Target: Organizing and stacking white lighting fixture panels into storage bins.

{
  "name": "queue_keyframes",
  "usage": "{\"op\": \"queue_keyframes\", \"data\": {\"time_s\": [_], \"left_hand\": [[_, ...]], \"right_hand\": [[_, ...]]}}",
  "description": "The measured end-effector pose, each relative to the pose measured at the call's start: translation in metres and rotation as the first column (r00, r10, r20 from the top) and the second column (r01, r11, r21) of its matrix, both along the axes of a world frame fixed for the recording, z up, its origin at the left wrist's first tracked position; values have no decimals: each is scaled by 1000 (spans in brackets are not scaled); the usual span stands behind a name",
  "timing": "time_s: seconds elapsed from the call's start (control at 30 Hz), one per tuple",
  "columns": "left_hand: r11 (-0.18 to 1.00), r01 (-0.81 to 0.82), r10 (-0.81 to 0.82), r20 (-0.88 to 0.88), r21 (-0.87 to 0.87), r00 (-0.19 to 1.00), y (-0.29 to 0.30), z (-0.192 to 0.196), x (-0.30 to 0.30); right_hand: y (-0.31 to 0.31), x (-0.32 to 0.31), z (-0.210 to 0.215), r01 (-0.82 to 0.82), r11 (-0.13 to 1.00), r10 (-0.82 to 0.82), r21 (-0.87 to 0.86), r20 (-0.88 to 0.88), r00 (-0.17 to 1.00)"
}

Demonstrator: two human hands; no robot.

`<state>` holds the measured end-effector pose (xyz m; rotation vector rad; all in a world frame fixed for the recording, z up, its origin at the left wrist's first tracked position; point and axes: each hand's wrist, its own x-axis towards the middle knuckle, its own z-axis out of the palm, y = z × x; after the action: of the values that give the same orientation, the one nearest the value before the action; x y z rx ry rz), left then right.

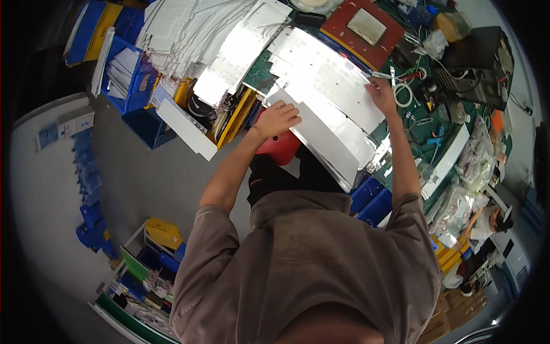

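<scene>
Across the front edge of the bench lies a long white panel [321,135], tilted down toward my lap. My left hand [278,119] is closed over its upper left edge, thumb side hidden beneath. Behind it, a wide white sheet with small holes [326,74] lies over other white sheets. At this sheet's right edge is my right hand [382,96], fingers bent together; what they pinch, if anything, is hidden. Just beyond the right hand lie a red-handled tool [411,75] and a coil of white cable [403,95].
Stacked white strips with thin wires [189,34] cover the bench's left side. A brown-red board [362,27] lies at the back, a black device [475,86] at the right. Blue bin [129,80] and yellow bin [238,117] stand left; a red stool [279,150] sits below the panel.
</scene>
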<state>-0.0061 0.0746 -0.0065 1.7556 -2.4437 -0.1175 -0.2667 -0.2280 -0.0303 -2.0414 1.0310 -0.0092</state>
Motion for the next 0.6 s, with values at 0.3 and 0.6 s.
{"op": "queue_keyframes", "data": {"time_s": [0.3, 0.6], "left_hand": [[982, -111, 98, -92, -151, 991, 24, 77, 18], [554, -789, 808, -398, 265, 434, 54, 102, 125]], "right_hand": [[74, -57, 113, 342, 870, -176, -355, 425, 888], [176, -125, 92, 563, 781, -508, -271, 250, 824]]}}
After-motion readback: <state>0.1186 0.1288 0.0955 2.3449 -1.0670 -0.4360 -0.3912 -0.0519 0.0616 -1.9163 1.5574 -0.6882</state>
